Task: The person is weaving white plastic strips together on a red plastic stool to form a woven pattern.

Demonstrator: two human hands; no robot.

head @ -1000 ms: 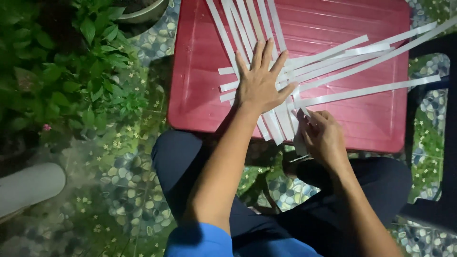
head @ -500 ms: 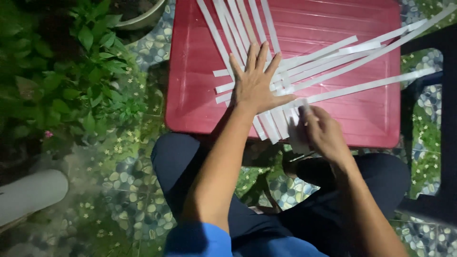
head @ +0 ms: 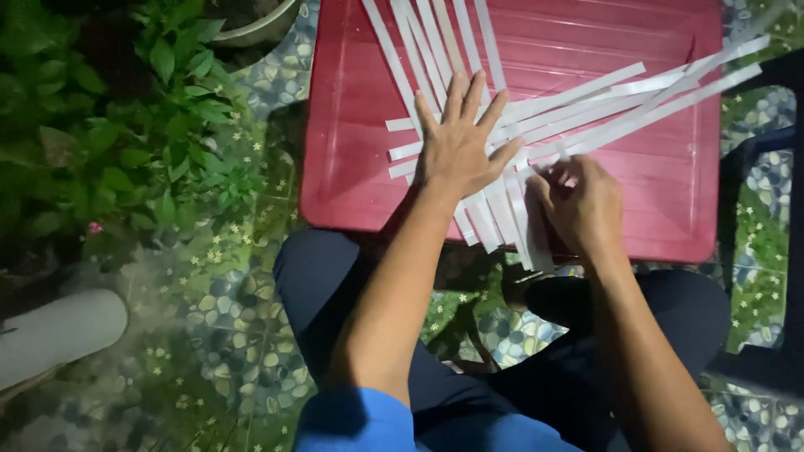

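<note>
A red plastic table [head: 352, 125] over pebbled ground: left hand [head: 459, 144] flat, right hand [head: 578, 205] pinching white strips [head: 586, 100].

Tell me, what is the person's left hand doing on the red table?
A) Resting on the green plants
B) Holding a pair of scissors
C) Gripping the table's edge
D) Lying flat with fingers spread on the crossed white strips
D: the left hand lies flat, fingers spread, on the white strips where they cross on the red table.

Left hand [head: 459, 149] lies flat, fingers spread; right hand [head: 578, 205] curled.
</note>
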